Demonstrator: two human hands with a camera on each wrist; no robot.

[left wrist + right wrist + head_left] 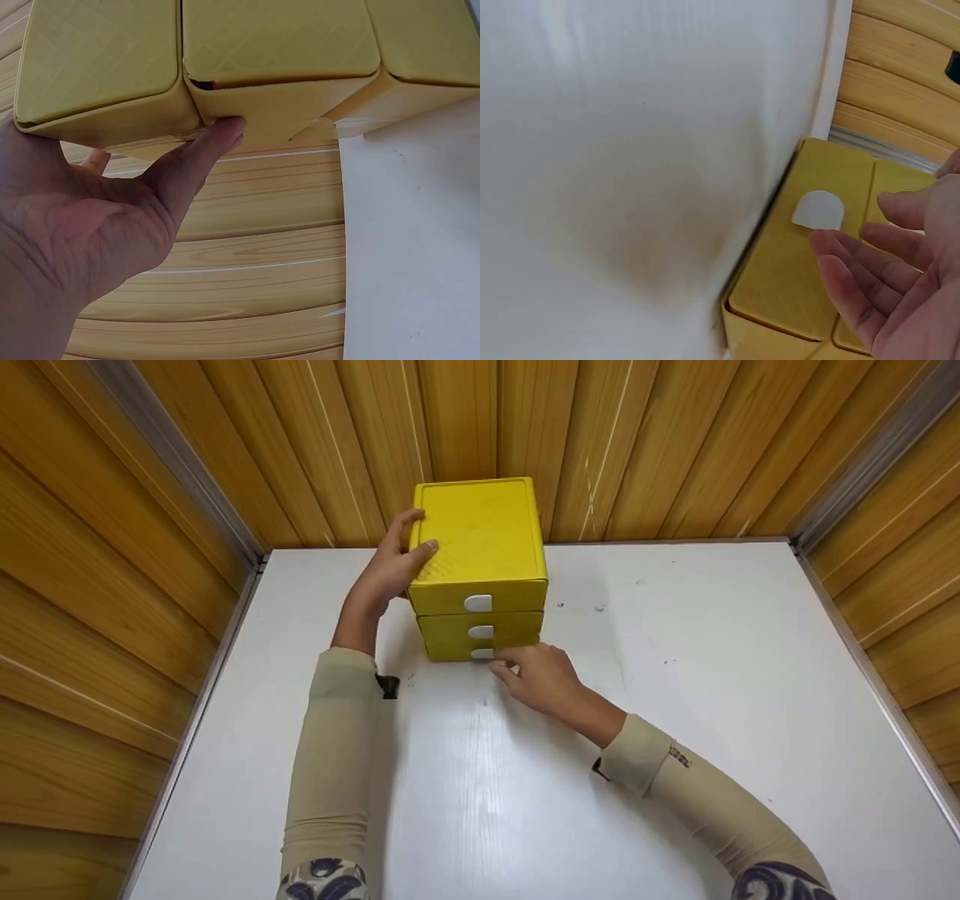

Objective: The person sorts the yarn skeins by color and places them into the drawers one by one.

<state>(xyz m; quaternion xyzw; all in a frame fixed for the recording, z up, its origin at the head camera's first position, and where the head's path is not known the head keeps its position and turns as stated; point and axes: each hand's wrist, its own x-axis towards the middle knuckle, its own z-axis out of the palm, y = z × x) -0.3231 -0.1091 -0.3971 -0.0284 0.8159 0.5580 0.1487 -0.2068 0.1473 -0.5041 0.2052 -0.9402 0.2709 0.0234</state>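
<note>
A yellow three-drawer box (pixel 480 529) stands upright at the far side of the table, each drawer front bearing a white rounded tab. My left hand (pixel 394 566) rests on its left side, thumb on the top near the edge. In the left wrist view, fairly straight fingers (pixel 214 146) of that hand touch the box's side wall. My right hand (pixel 544 675) is low in front of the box, fingertips right at the bottom drawer's white tab (pixel 819 210). Its thumb and fingers are apart and loosely bent. All drawers look pushed in.
The box stands on a white table (pixel 712 697), close to a wood-patterned back wall (pixel 660 450). Similar panels rise at left and right. Both forearms wear beige sleeves (pixel 334 765), with a small black piece (pixel 388 686) at the left cuff.
</note>
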